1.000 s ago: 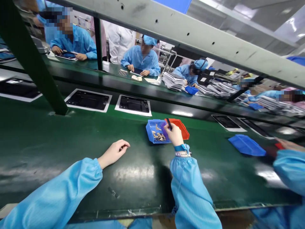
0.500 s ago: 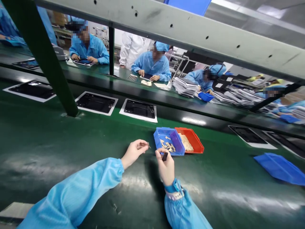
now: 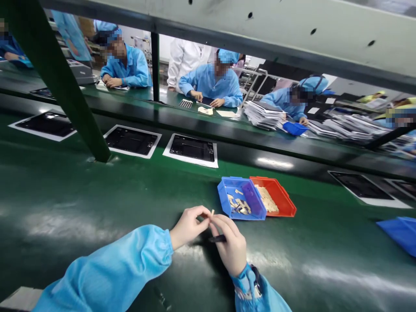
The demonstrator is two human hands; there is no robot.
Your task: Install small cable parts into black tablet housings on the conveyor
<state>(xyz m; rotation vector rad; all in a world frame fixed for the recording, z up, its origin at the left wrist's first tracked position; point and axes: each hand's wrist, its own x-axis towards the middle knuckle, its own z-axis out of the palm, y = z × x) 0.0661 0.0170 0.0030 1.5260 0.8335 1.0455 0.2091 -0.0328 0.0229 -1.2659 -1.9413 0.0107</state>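
My left hand point(image 3: 191, 225) is closed in a pinch on a small beige piece point(image 3: 212, 212), a thin flat strip whose tip shows above the fingertips. Meeting it from the right, my right hand point(image 3: 232, 247) has its thumb and forefinger at the same piece. A short black stick-like tool point(image 3: 217, 238) is tucked in the right hand; its kind cannot be made out. Just beyond the hands stands a blue bin point(image 3: 256, 214) holding loose beige and dark pieces. Against its right side is a red bin point(image 3: 288, 208) with many beige pieces.
Black panels on white sheets point(image 3: 133, 141) lie along the far edge of the green bench point(image 3: 146, 190). A slanted green post point(image 3: 74, 104) rises at left, below a grey overhead beam point(image 3: 227, 26). Another blue bin point(image 3: 399, 234) sits far right. Co-workers in blue sit opposite.
My hands have come together, and the right fingertips now reach the small piece in the left. The black tool has turned from upright to nearly level. The camera view has shifted slightly.
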